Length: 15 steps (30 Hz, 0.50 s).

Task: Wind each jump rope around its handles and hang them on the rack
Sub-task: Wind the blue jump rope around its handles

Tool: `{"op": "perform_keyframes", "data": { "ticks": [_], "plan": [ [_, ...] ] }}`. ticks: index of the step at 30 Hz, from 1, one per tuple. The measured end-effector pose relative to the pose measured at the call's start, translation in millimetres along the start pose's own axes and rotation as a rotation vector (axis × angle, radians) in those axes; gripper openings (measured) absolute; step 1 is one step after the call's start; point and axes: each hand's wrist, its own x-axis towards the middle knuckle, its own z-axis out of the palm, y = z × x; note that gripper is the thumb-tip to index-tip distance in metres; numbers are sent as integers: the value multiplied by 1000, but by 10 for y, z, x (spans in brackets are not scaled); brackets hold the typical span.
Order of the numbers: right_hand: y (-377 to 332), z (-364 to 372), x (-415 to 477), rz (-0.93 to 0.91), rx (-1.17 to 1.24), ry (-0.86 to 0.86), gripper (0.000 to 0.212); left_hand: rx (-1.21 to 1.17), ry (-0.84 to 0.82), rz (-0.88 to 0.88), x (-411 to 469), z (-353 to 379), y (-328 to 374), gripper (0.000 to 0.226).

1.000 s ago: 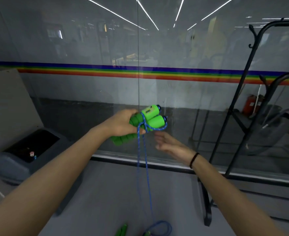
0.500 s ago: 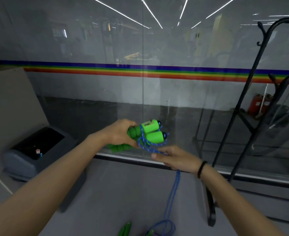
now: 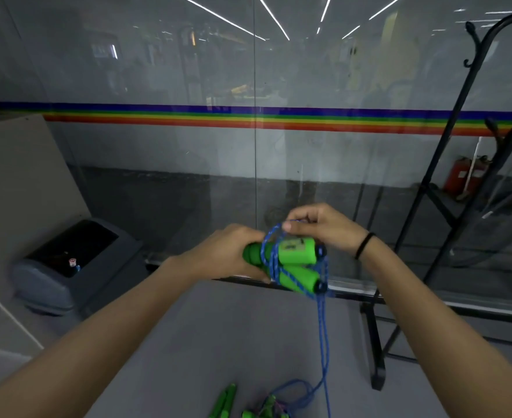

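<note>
Head view: my left hand (image 3: 233, 254) is gripping the two green handles (image 3: 297, 251) side by side, fingers wrapped round their foam ends. My right hand (image 3: 324, 227) is pinching the blue cord (image 3: 274, 263) between thumb and curled fingers, holding a loop just above the handles. A few turns are lying across the pair, and the slack is hanging to the grey floor (image 3: 203, 342).

Judgement: each turn is needing tension and a seat beside the last, or coils are likely slipping off the caps.

More green-handled ropes (image 3: 248, 410) are lying below. The black rack (image 3: 447, 182) is standing to my right by the glass wall (image 3: 158, 146) with its rainbow stripe (image 3: 278, 117); a grey lidded box (image 3: 67, 267) is sitting at left
</note>
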Motion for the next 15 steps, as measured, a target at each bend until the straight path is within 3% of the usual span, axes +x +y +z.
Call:
{"op": "perform_keyframes", "data": {
  "ticks": [4, 7, 9, 15],
  "plan": [
    [320, 271, -65, 127, 89, 203, 22, -254, 283, -61, 26, 25, -24, 46],
    [324, 496, -156, 174, -31, 161, 39, -200, 424, -192, 75, 12, -23, 49],
    [262, 538, -210, 168, -192, 133, 36, -164, 419, -255, 88, 30, -32, 62],
    [-78, 408, -309, 171, -672, -129, 10, -23, 369, -312, 112, 147, 143, 53]
  ]
}}
